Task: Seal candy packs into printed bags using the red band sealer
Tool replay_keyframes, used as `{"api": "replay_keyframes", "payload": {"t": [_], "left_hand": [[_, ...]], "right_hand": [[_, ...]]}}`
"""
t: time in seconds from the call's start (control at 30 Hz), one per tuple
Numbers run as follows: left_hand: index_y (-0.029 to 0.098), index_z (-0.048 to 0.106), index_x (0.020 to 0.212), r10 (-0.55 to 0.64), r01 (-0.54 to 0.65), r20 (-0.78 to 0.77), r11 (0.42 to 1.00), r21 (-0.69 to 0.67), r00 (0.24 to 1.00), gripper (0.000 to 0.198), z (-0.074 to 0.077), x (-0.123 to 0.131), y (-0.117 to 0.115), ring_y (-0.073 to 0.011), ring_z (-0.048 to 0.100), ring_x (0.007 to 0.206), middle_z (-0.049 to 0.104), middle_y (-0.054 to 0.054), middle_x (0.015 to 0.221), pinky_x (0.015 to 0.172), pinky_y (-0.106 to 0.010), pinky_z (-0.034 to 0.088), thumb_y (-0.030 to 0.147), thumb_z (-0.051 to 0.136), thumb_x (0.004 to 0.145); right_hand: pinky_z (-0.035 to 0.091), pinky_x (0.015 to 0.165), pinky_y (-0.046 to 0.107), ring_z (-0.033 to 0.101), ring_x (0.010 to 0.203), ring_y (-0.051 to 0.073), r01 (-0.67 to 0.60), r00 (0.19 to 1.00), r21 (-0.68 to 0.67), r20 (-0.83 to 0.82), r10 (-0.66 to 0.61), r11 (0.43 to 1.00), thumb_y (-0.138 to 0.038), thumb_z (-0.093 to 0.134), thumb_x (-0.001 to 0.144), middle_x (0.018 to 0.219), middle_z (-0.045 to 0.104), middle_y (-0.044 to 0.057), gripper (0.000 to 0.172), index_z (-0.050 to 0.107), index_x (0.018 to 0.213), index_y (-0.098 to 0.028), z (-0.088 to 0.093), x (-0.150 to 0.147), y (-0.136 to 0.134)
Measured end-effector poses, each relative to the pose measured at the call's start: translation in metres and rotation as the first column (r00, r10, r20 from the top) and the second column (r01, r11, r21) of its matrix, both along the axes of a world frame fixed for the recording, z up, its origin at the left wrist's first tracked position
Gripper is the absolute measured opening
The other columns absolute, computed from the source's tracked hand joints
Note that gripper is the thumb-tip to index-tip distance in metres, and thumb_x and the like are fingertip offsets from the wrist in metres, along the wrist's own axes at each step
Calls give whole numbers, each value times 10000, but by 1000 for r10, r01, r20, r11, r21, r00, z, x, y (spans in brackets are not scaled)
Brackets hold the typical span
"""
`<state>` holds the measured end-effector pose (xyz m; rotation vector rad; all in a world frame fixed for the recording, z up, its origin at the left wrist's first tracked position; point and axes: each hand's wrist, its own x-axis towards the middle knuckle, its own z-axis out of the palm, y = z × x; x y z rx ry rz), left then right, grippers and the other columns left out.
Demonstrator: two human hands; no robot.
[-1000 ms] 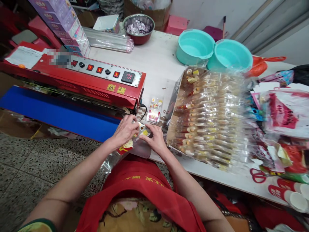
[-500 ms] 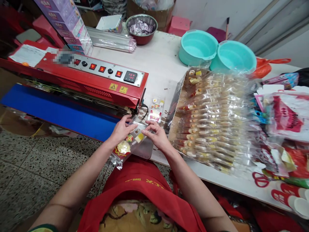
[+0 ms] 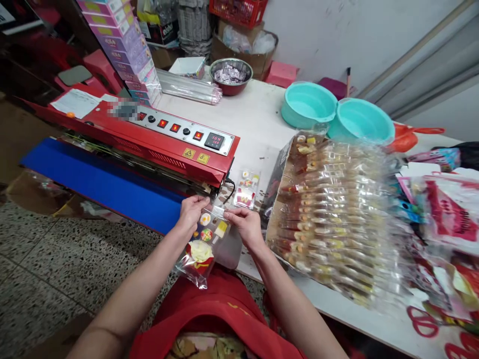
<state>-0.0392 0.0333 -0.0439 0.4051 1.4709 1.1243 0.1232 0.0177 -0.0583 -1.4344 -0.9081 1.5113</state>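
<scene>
Both hands pinch the top edge of a clear plastic bag of small toy sweets (image 3: 204, 242), which hangs down over the table edge. My left hand (image 3: 191, 212) grips its left corner, close to the end of the blue conveyor belt (image 3: 101, 182). My right hand (image 3: 245, 224) grips its right corner. The bag's mouth is just in front of the intake end of the red band sealer (image 3: 164, 142). Another small filled bag (image 3: 247, 188) lies flat on the white table (image 3: 254, 114) behind my hands.
A cardboard tray stacked with several filled clear bags (image 3: 333, 209) sits right of my hands. Two teal basins (image 3: 337, 112), a metal bowl (image 3: 231, 75) and a roll of clear bags (image 3: 189, 86) stand farther back. Red scissors (image 3: 424, 319) and packaging clutter the right side.
The bag has been lifted off the table edge and now hangs upright from both hands. The view has tilted up and shifted left.
</scene>
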Motion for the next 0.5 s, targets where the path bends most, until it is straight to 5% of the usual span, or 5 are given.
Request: {"api": "replay_keyframes", "payload": {"t": [0.1,0.27,0.5], "left_hand": [[137,603,669,33,-33,6,999,12,999,332,-4,0,4,-113,510,369,617,-13,478,383,-214,406,370,806,548],[128,633,866,-64,76,128,993,-90,990,392,-5,-18,4,-138,649,560,728,-74,744,488,-221,525,257,840,559],[135,601,882,99,-94,89,994,-53,991,349,-2,-42,6,-154,672,598,706,-34,735,514,-258,571,89,773,583]], "right_hand": [[478,583,288,609,596,174,34,999,34,-4,-33,999,-416,879,502,664,696,41,351,707,677,-165,-1,0,5],[485,551,280,641,592,193,91,989,-53,-112,-96,994,-399,912,410,689,713,43,576,605,843,-178,-6,1,24],[468,536,285,615,583,190,110,988,-28,-105,-113,994,-530,875,419,674,678,31,638,526,834,-195,-13,-32,47]]}}
